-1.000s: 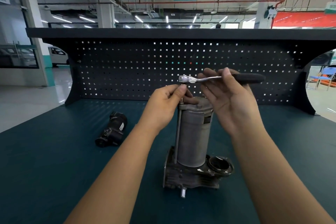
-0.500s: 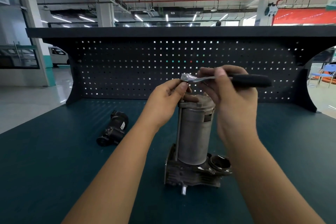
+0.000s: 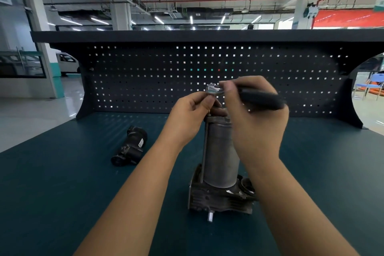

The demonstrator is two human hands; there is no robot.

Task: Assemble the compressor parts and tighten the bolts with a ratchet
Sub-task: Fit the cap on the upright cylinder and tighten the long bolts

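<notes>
The grey compressor (image 3: 220,156) stands upright on the teal bench (image 3: 62,193), a cylinder on a finned cast base, with a long bolt (image 3: 204,147) running down its left side. My right hand (image 3: 255,122) grips the ratchet (image 3: 259,98) by its black handle, with the silver head above the bolt's top. My left hand (image 3: 187,118) pinches the ratchet head from below with fingertips and thumb, just over the cylinder's top edge. The socket and bolt head are hidden by my fingers.
A black compressor part (image 3: 131,146) lies on its side to the left of the compressor. A dark pegboard (image 3: 145,77) closes off the back of the bench under a shelf. A short steel stub (image 3: 210,216) sticks out from the base's front.
The ratchet handle has swung round toward me and to the right, while its head stays over the bolt. My left hand has stayed at the head.
</notes>
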